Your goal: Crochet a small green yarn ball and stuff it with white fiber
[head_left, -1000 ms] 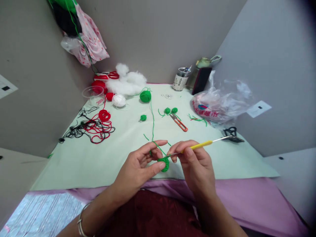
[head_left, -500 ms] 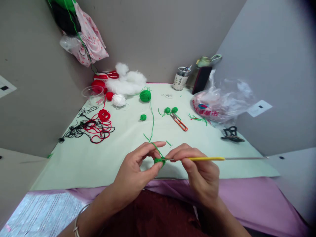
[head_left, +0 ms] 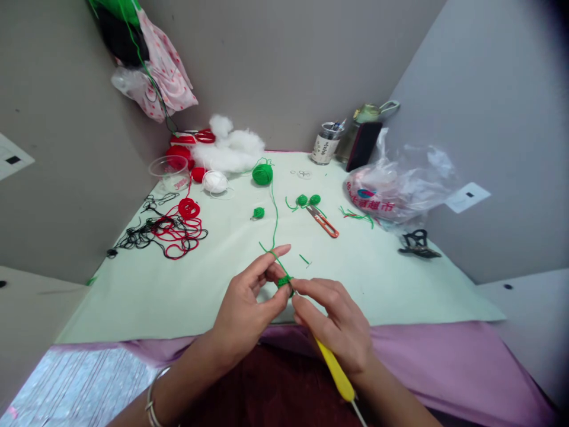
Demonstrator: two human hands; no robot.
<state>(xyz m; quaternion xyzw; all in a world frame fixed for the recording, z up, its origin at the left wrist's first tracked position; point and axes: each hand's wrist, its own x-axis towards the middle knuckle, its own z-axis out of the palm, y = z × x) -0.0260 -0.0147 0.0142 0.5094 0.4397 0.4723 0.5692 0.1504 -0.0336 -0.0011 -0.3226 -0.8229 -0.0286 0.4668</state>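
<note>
Pale green counter (head_left: pixel 400 290), small green crocheted piece (head_left: pixel 283 281) apparently unfinished

Nearest, the right hand (head_left: pixel 340 329) grips a yellow-handled metal hook (head_left: pixel 334 369), its lower end cut off, its tip hard to make out. The left hand (head_left: pixel 242 308) pinches the piece. Beyond lie two small green balls (head_left: pixel 315 200), seemingly finished, then a larger green yarn ball (head_left: pixel 262 174), its strand uncut. What remains cannot be told.

Grey partitions (head_left: pixel 275 77) and yarn balls (head_left: pixel 262 174) suggest a craft workspace
</note>
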